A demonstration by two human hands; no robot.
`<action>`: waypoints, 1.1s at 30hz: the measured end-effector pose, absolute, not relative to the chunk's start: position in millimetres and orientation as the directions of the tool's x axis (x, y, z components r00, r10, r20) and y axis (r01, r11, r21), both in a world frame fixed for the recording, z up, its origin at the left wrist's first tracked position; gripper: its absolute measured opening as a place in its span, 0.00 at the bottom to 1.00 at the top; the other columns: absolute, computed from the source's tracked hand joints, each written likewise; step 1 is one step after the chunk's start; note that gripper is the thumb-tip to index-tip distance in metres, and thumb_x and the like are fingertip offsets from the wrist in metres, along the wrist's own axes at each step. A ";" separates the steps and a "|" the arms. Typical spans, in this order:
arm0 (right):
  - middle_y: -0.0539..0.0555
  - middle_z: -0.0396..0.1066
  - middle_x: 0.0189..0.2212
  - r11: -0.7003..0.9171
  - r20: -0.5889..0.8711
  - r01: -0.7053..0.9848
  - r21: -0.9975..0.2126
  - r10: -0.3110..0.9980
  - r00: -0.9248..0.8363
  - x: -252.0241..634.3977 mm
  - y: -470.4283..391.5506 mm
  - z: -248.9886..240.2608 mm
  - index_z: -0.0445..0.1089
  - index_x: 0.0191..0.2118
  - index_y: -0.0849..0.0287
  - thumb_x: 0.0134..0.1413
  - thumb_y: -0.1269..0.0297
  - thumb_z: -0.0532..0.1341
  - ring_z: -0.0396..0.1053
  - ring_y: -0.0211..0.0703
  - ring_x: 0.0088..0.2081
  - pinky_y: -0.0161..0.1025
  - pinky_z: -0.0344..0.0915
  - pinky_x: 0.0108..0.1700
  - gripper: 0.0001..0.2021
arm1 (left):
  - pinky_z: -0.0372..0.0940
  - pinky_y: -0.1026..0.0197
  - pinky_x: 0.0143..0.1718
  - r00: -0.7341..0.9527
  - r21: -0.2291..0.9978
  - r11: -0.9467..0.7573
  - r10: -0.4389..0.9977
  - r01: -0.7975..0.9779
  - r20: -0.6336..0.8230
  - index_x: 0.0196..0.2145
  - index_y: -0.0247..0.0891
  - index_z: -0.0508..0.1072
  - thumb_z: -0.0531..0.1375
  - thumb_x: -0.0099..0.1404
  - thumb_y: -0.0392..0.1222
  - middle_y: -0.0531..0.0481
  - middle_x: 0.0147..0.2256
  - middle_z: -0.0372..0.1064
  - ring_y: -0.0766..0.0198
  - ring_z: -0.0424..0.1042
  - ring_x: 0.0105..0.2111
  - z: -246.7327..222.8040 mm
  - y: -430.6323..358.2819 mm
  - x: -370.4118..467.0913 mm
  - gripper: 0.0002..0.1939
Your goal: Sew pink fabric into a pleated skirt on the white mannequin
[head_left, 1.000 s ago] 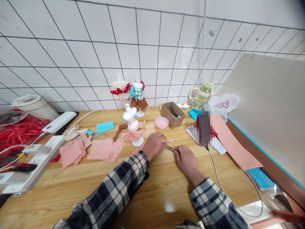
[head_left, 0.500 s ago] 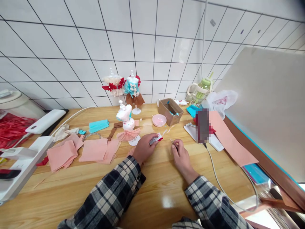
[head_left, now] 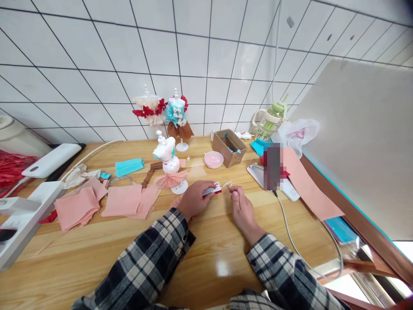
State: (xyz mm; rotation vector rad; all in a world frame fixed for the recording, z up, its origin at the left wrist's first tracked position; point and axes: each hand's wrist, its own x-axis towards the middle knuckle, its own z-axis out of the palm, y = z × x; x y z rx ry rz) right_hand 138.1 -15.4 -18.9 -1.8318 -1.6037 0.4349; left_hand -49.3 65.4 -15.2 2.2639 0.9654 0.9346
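Red-and-white piece (head_left: pixel 218 188), small and flat, just above or on the worktop (head_left: pixel 209 249), right of the nearest dress form (head_left: pixel 166 148); contents not legible. Left hand (head_left: pixel 195 199) closes around its near end, fingers over the top, far end exposed: presumably to steady it and leave that end reachable.

Right hand (head_left: pixel 241 211) pinches a thin tool (head_left: pixel 229 188) between thumb and fingers, tip pointing at the exposed end. Grip looks like one for fine control; the type of tool is too small to confirm. A pale strip (head_left: pixel 226 184) lies beside the tip; contact between them cannot be told.

Both forearms lie low over the worktop, probably for steadiness.

Outward: pink dish (head_left: pixel 213 166) and cardboard box (head_left: pixel 234 160) sit just beyond the hands, likely for easy reach. Dress form stands upright on its round base, pink skirt (head_left: pixel 171 179) around its lower part. Pink cloth squares (head_left: pixel 122 200) lie left, apart from the hands, perhaps to keep the middle free.
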 end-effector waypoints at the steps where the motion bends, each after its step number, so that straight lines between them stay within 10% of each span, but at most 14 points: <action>1: 0.55 0.73 0.36 -0.036 0.168 0.749 -0.662 0.966 0.195 138.1 -15.2 -18.9 0.61 0.47 0.56 0.68 0.53 0.38 0.71 0.47 0.33 0.40 0.60 0.34 0.20 | 0.67 0.51 0.53 0.521 0.652 -0.630 0.757 0.422 0.394 0.44 0.40 0.75 0.59 0.63 0.39 0.44 0.47 0.76 0.56 0.73 0.48 -15.7 65.4 -49.1 0.11; 33: 0.52 0.69 0.27 -0.102 0.110 0.752 -0.651 0.968 0.226 139.6 -15.9 -16.0 0.63 0.42 0.55 0.67 0.49 0.37 0.68 0.48 0.29 0.38 0.56 0.31 0.23 | 0.68 0.51 0.52 0.523 0.556 -0.729 0.679 0.399 0.515 0.45 0.38 0.74 0.59 0.65 0.38 0.42 0.48 0.76 0.57 0.74 0.48 -15.4 65.7 -52.6 0.11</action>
